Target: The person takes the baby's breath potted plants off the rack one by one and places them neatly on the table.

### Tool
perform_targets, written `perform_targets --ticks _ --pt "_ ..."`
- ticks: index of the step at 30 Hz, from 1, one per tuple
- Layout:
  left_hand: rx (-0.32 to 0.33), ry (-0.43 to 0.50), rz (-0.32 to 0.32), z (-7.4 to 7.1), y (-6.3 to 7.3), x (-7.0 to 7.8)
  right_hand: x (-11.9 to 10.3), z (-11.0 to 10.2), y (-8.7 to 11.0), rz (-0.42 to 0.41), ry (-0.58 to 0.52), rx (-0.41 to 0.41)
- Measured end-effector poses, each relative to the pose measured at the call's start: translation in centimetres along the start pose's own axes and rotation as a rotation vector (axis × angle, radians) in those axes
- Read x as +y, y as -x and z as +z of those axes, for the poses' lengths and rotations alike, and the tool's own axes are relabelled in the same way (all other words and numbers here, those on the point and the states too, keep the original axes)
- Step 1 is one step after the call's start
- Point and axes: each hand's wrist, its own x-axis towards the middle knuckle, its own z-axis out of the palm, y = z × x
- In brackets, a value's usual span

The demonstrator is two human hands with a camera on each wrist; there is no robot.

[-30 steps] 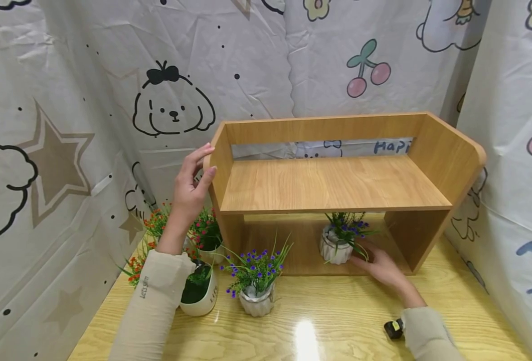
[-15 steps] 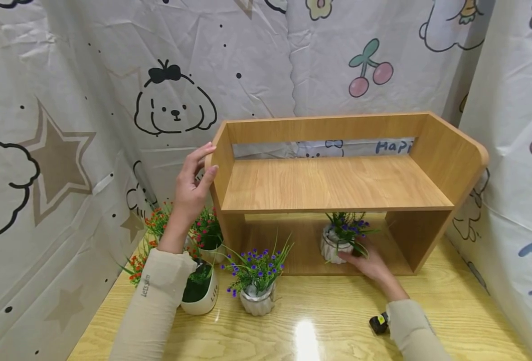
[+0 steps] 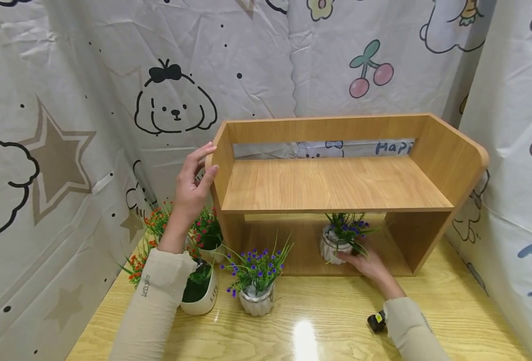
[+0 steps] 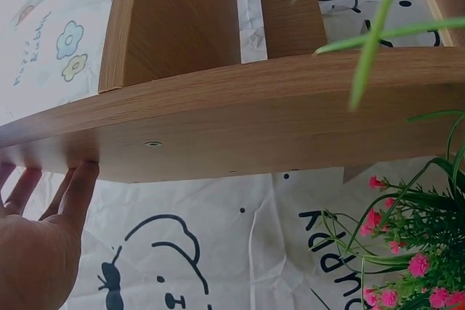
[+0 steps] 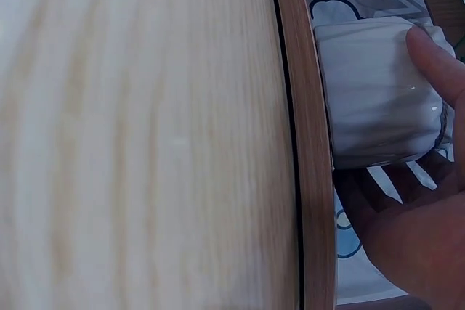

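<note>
A white ribbed flowerpot (image 3: pixel 335 245) with grass blades and small purple flowers stands upright on the lower board of a wooden shelf (image 3: pixel 338 180), near its front edge. My right hand (image 3: pixel 368 260) holds this pot from the right. In the right wrist view the thumb (image 5: pixel 436 63) lies on the pot's wall and the other fingers curve around its side. My left hand (image 3: pixel 192 178) touches the shelf's left side panel near its upper front corner. The left wrist view shows its extended fingers (image 4: pixel 78 188) against the panel's outer face.
A second white pot with purple flowers (image 3: pixel 256 302) stands on the table (image 3: pixel 329 333) before the shelf. Left of the shelf are several pots, among them a white pot (image 3: pixel 207 301) and one with red-pink flowers (image 3: pixel 206 225). Patterned white curtains (image 3: pixel 256 65) surround the table.
My right hand has moved slightly left, and its thumb has come round onto the front of the pot. The pot has stayed almost in place. My left hand keeps its position.
</note>
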Motion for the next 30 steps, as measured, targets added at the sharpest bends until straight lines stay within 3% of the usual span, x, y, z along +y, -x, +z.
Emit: perform_targets --ticks 16,23,30 --pt "0.008 -0.015 0.019 -0.03 -0.02 -0.29 -0.09 0.29 0.35 0.036 -0.005 -0.005" --pt "0.01 -0.006 0.015 0.08 0.07 -0.28 -0.04 0.14 0.28 -0.042 0.08 0.018" --pt "0.009 -0.012 -0.008 0.08 0.09 -0.26 -0.12 0.16 0.45 -0.121 0.059 -0.028"
